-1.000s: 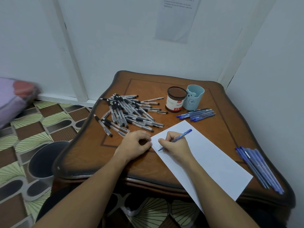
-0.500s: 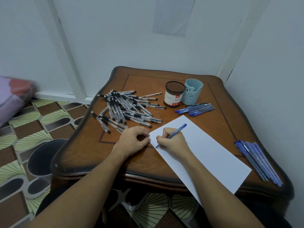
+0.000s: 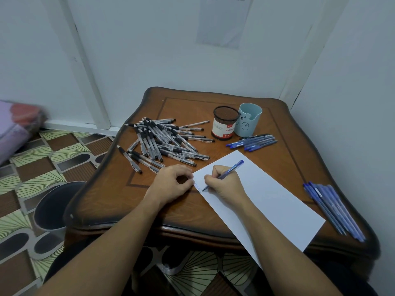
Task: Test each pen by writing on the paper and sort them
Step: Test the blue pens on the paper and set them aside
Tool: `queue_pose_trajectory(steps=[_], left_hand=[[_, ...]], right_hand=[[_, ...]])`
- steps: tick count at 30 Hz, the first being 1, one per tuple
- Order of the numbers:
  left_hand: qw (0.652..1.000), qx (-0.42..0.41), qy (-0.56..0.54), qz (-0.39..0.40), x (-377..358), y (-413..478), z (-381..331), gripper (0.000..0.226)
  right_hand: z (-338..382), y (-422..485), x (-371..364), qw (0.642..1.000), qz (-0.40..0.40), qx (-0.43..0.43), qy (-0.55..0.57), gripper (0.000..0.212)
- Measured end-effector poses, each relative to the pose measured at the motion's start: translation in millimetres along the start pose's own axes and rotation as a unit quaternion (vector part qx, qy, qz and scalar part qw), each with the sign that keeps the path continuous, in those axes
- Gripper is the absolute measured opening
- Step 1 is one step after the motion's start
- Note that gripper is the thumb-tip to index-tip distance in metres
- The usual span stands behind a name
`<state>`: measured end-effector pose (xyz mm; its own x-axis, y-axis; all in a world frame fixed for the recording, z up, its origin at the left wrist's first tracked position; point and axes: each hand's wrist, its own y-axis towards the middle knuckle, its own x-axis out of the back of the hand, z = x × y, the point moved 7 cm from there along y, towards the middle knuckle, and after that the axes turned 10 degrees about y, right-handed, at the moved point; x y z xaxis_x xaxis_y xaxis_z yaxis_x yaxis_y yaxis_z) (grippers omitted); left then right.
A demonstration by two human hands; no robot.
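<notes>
My right hand (image 3: 224, 184) grips a blue pen (image 3: 229, 171) with its tip down on the left corner of the white paper (image 3: 267, 197); faint blue marks show along that edge. My left hand (image 3: 173, 182) rests on the table with fingers curled, touching the paper's left corner. A heap of clear pens with black grips (image 3: 164, 142) lies at the back left. Several blue pens (image 3: 253, 142) lie behind the paper, and another bundle of blue pens (image 3: 333, 208) lies at the right edge.
A brown mesh pen cup (image 3: 225, 126) and a light blue cup (image 3: 248, 122) stand at the back of the wooden table (image 3: 106, 201). A dark bin (image 3: 53, 208) stands on the floor to the left. Walls close in behind and to the right.
The pen tip has shifted slightly along the paper's left edge and faint blue marks now show there. My left hand has stayed at the paper's corner.
</notes>
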<state>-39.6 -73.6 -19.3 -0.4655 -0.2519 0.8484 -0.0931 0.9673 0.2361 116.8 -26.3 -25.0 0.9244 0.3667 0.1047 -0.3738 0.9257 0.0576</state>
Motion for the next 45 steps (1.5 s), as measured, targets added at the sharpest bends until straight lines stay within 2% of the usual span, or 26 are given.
queue_pose_trajectory(steps=[12, 31, 37, 41, 45], left_hand=[[1.0, -0.008, -0.001, -0.007, -0.2, 0.3, -0.1, 0.015], [1.0, -0.005, 0.006, 0.0, -1.2, 0.8, 0.4, 0.017], [1.0, -0.002, 0.003, -0.001, -2.2, 0.9, 2.2, 0.016], [1.0, 0.003, 0.003, 0.01, -3.4, 1.2, 3.0, 0.016], [1.0, 0.009, -0.004, 0.018, -3.6, 0.8, 3.3, 0.017]], right_hand=[[1.4, -0.9, -2.3, 1.0, 0.016, 0.001, -0.009, 0.035], [-6.2, 2.2, 2.0, 1.0, -0.001, -0.001, -0.028, 0.039], [-6.6, 3.3, 3.1, 0.999, -0.012, 0.002, -0.042, 0.034], [-11.0, 7.6, 15.8, 0.993, -0.073, -0.077, 0.051, 0.031], [-17.6, 12.6, 24.3, 0.969, -0.12, -0.172, 0.131, 0.046]])
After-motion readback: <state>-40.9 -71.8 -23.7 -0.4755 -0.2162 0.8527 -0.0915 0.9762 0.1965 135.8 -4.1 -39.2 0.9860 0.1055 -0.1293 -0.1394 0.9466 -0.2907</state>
